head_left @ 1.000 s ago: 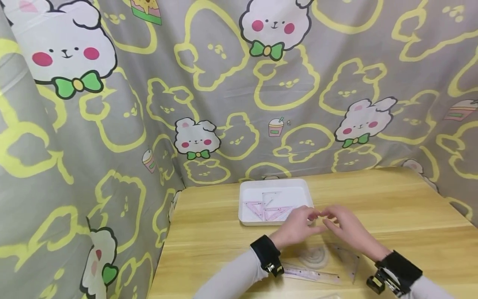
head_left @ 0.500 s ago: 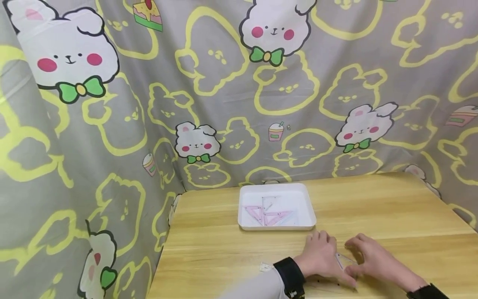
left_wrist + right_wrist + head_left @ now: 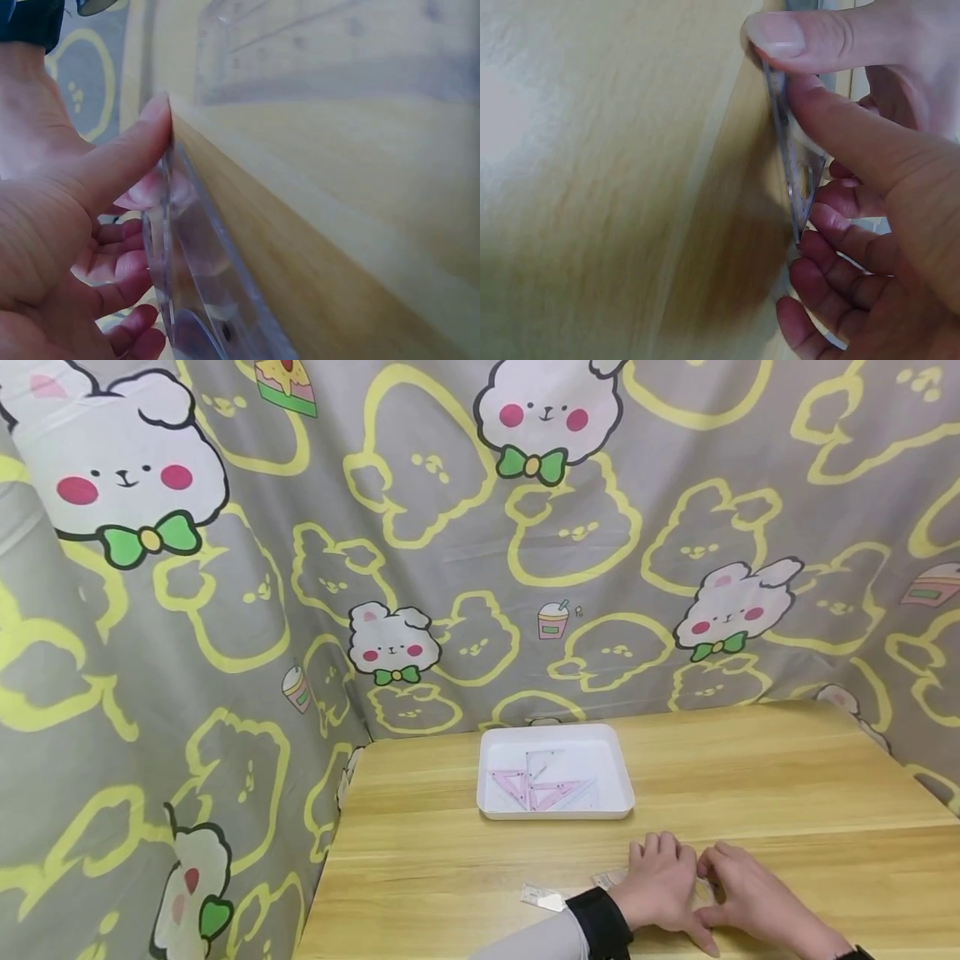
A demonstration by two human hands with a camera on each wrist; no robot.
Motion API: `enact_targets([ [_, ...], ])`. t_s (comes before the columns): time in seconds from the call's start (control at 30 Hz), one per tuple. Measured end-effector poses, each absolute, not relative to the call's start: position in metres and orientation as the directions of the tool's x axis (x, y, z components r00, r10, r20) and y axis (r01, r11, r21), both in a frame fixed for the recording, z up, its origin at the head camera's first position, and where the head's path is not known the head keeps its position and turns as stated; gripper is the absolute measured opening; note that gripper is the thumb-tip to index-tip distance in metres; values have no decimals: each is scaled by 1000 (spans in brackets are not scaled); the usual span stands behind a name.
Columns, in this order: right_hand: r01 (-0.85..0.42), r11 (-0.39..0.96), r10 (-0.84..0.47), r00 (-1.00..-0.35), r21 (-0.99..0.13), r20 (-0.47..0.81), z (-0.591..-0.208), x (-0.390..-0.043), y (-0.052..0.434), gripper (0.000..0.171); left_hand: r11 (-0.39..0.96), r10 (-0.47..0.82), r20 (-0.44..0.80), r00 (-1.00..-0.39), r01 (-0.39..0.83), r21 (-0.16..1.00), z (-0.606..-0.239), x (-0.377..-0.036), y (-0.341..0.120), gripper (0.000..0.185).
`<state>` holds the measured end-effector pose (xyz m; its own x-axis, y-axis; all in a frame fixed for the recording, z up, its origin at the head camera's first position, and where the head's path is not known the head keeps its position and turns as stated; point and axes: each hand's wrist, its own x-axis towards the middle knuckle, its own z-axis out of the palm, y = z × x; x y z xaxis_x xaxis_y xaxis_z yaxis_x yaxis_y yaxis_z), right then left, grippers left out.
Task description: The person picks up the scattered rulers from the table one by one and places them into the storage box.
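Left hand, yours: thumb and fingers pinched clear plastic pieces, count unclear, toward the near edge of the tabletop. Right hand, yours: curled, pinching likewise. Clear ruler: lay beside your left wrist. White tray: sat near the back edge, holding pink triangles.

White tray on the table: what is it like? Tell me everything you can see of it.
The white tray is a shallow rectangle with rounded corners and low walls, smooth and plastic-looking. It sits flat, open side up, on the wood-grain table, near the patterned curtain. Inside lie pink triangles and faint clear pieces, hard to count. Neither the left hand nor the right hand touches it.
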<state>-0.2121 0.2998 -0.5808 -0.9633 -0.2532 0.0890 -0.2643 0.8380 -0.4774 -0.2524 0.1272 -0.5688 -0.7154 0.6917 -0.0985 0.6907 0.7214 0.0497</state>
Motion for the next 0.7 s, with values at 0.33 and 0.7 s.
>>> enact_targets([
  [0.33,-185,600,-347,-937,-779,-44,-579,-218,306,37,708,702,-74,-708,684,176,-570,-263,126,68],
  [0.7,-200,395,-474,-881,-897,-12,-576,-226,307,12,587,775,67,-628,756,291,-572,-286,111,51],
])
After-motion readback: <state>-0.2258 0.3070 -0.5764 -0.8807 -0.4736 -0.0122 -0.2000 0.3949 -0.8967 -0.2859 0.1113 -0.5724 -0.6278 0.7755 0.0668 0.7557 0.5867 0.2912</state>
